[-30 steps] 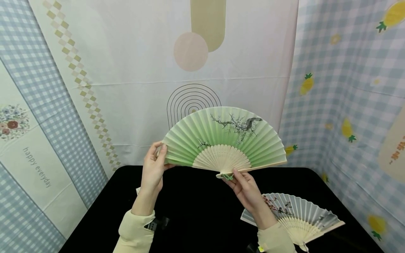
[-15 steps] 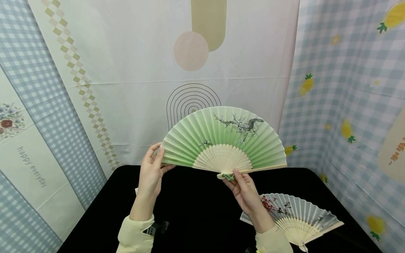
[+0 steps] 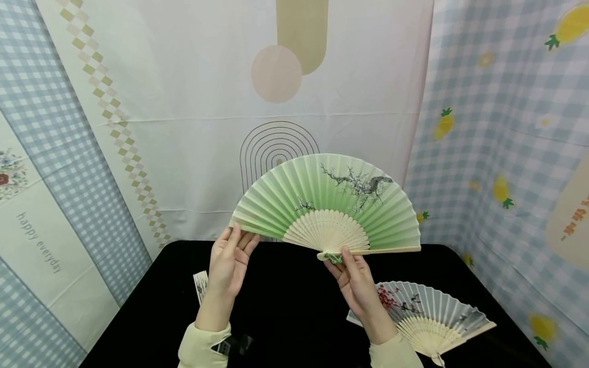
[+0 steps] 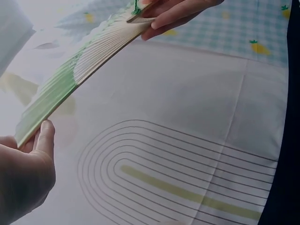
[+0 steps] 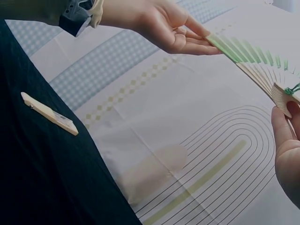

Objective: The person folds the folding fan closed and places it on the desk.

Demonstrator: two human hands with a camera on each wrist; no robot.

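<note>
Green folding fan (image 3: 325,204): fully spread, held upright in the air above the black surface (image 3: 285,312), in front of the hanging backdrop cloth (image 3: 193,102). Leaf pale green, painted with a dark branch at upper right; ribs pale wood, small green tie at the pivot.

Left hand (image 3: 228,263): raised, forearm upright, palm toward the fan. Fingers nearly straight, lying along the fan's left end; thumb set against the outer guard in the left wrist view, so the edge is lightly pinched.

Right hand (image 3: 352,278): raised from the lower right, fingers pointing up. Fingertips and thumb pinch the fan at its pivot, just below the ribs.

Second fan (image 3: 430,314): grey-white, spread open, lying flat on the surface at right, partly behind the right forearm.

Closed fan (image 5: 49,113): pale wood, lying on the surface at left, near the left forearm.

Sleeves: pale yellow, both arms.
</note>
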